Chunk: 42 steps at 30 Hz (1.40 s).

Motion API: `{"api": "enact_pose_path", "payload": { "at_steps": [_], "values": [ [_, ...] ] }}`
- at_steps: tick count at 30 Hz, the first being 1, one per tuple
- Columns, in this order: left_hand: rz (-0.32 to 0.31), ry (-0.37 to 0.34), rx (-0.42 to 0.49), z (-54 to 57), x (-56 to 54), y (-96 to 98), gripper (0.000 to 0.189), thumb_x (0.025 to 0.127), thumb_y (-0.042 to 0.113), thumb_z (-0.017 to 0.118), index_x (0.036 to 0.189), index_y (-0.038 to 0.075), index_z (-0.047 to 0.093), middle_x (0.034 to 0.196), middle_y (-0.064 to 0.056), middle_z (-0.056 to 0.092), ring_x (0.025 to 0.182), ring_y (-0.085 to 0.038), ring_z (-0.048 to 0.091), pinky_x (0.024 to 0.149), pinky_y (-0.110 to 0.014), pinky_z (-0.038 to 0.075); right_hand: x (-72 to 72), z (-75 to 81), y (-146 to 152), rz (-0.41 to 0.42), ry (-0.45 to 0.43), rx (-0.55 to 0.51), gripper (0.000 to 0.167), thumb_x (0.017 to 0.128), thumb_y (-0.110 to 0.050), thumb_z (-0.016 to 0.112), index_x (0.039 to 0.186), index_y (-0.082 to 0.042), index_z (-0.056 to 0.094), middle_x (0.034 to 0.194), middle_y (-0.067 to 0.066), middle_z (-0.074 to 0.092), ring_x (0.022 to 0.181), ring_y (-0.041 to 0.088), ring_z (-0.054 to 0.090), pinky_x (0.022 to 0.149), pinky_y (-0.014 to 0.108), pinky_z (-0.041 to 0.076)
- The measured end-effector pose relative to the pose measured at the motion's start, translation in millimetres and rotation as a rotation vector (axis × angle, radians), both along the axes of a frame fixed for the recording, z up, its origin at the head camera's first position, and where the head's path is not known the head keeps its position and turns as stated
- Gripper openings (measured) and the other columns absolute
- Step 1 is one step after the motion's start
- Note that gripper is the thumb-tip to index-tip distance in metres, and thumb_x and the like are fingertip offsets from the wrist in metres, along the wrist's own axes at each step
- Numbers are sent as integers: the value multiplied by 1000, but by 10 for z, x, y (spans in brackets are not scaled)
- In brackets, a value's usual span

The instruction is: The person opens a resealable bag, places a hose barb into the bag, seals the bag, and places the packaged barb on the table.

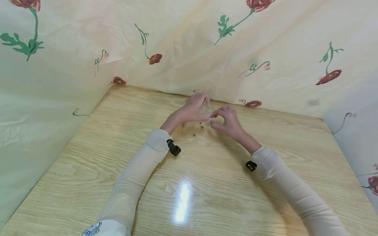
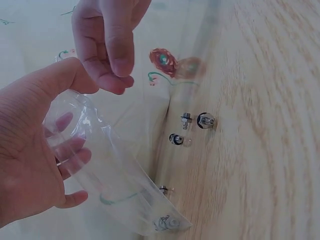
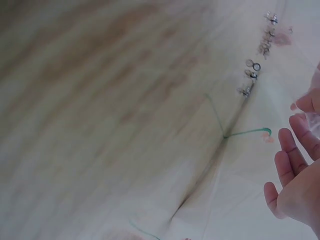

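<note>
My left hand (image 1: 193,107) holds a clear plastic bag (image 2: 120,160) near its mouth, with fingers seen through the film. Small metal fittings (image 2: 167,223) lie in the bag's bottom corner, which hangs at the tabletop. Close beside the bag's mouth is my right hand (image 1: 228,120), its fingers loosely bent. A gap shows between its thumb and index finger in the head view, and no object can be made out there. Several loose fittings with dark rings, one of them a hex-bodied fitting (image 2: 206,120), lie on the table below the hands.
The wood-grain table (image 1: 189,170) meets a flowered cloth (image 1: 189,49) hanging behind it and at both sides. A black strap end (image 1: 174,149) sticks out at the left wrist, and a black piece (image 1: 251,166) at the right wrist.
</note>
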State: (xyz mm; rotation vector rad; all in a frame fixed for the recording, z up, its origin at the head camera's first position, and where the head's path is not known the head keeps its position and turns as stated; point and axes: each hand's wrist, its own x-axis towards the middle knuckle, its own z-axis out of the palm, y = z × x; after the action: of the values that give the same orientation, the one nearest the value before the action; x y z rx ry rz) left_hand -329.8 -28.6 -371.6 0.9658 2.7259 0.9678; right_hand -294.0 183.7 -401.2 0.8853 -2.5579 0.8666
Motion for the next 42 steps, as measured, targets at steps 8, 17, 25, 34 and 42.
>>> {"api": "enact_pose_path", "payload": {
  "at_steps": [8,17,25,34,42],
  "values": [
    [19,-5,5,23,-9,-9,58,88,37,78,125,15,39,142,-12,40,152,-41,14,114,-59,19,7,-39,-79,18,-103,53,17,80,-9,78,93,1,73,97,18,71,93,35,50,90,52,33],
    [5,-26,28,27,-20,-41,54,88,31,76,123,14,39,143,-12,39,154,-41,11,116,-60,15,-18,-108,-130,65,-155,77,15,80,-10,77,93,-2,75,97,16,72,92,38,53,86,46,33],
    [-3,-23,27,31,-23,-54,55,89,30,74,127,10,39,143,-13,38,150,-41,17,116,-61,15,-33,-133,-159,120,-154,85,12,81,-7,75,92,-2,74,96,16,73,91,38,54,84,42,32],
    [-11,-9,21,43,-4,-51,57,90,31,74,129,10,39,125,-13,41,116,-30,32,106,-55,20,-45,-146,-179,84,-197,164,16,82,-11,75,97,-4,75,99,13,71,92,33,51,85,44,33],
    [-4,-9,8,37,-1,-49,54,91,32,73,126,14,37,124,-11,41,117,-30,32,107,-54,20,-51,-158,-186,93,-240,187,16,85,-13,75,99,-5,74,104,14,70,94,31,48,87,49,33]
  ]
}}
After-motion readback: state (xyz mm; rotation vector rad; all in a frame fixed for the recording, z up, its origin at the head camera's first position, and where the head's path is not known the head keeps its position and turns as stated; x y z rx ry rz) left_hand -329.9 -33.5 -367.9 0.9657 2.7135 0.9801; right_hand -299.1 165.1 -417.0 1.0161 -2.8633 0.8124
